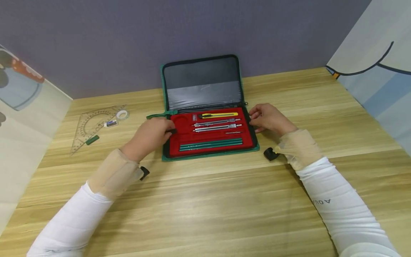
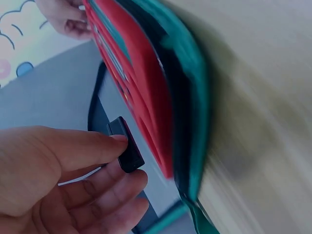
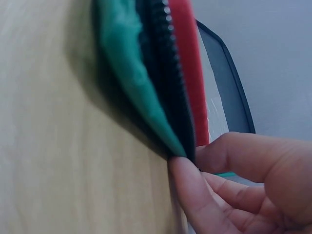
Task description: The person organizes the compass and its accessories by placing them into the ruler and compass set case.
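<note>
My left hand (image 1: 152, 135) pinches a small black block (image 2: 129, 146), shaped like a pencil sharpener, between thumb and fingers at the left edge of the red tray (image 1: 174, 150). That tray sits in an open green zip case (image 1: 212, 154), its lid leaning up at the back. With thumb and fingers, my right hand (image 1: 268, 117) grips the case's right edge; the right wrist view shows them at the zip border. In the tray lie a yellow utility knife (image 1: 219, 115), metal compasses (image 1: 218, 128) and green pencils (image 1: 210, 144). Round and long recesses show at the tray's left.
On the table's left lie a clear set square (image 1: 78, 132), a white tape roll (image 1: 122, 114), an eraser (image 1: 111, 123) and a small green piece (image 1: 92, 139). A grey panel (image 1: 128, 43) stands behind the case. A green strap (image 1: 157, 116) sticks out at the case's left.
</note>
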The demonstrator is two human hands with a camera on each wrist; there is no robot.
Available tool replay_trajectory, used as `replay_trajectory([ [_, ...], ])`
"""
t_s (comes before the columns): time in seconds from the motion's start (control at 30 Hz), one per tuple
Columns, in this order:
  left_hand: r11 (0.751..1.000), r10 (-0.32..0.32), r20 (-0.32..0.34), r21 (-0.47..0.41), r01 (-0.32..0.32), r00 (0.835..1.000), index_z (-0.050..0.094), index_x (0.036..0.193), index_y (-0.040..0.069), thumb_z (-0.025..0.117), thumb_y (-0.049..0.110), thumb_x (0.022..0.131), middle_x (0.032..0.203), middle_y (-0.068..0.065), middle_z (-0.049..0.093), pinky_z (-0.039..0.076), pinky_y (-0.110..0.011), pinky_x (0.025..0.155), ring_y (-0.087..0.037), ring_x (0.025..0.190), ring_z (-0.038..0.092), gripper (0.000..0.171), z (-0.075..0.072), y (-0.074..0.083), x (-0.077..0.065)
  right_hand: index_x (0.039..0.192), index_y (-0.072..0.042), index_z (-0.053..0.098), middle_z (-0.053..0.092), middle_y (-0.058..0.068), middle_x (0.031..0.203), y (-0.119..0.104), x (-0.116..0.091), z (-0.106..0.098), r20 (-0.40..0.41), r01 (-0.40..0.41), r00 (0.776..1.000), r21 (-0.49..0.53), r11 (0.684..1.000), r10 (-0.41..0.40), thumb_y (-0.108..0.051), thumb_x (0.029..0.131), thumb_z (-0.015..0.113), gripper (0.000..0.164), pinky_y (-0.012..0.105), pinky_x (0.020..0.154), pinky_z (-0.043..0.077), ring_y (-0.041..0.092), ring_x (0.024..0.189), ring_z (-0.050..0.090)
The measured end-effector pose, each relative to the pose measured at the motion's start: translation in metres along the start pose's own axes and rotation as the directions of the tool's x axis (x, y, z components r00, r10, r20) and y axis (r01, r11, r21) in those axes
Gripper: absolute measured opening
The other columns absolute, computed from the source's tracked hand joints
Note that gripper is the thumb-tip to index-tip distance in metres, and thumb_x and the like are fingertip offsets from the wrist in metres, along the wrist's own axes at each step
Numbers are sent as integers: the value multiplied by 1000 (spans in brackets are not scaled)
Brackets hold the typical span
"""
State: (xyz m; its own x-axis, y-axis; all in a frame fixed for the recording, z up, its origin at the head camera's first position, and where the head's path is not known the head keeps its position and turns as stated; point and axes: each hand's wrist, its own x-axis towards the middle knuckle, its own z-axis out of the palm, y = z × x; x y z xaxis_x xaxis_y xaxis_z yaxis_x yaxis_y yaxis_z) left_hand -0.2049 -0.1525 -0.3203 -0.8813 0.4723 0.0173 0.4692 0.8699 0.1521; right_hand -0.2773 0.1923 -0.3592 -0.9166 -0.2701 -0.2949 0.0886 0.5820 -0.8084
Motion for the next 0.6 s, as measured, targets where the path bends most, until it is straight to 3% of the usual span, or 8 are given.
replay_trajectory([
  [0.23, 999, 32, 17, -7, -32, 999, 70, 94, 2, 64, 2, 85, 91, -11, 69, 51, -41, 78, -26, 85, 63, 10, 6, 25, 17, 122, 11, 44, 48, 18, 102, 0, 1, 0, -2, -11, 1000, 7, 1000, 11, 2, 87, 57, 38, 31, 60, 56, 16, 73, 56],
  [0.6, 999, 20, 65, -49, -17, 998, 70, 108, 9, 59, 5, 89, 108, -8, 69, 53, -39, 80, -24, 96, 64, 22, 16, 55, 45, 122, 11, 44, 47, 17, 102, 0, 1, 0, 1, -14, 1000, 11, 1000, 14, 1, 88, 57, 38, 30, 60, 56, 16, 72, 57],
])
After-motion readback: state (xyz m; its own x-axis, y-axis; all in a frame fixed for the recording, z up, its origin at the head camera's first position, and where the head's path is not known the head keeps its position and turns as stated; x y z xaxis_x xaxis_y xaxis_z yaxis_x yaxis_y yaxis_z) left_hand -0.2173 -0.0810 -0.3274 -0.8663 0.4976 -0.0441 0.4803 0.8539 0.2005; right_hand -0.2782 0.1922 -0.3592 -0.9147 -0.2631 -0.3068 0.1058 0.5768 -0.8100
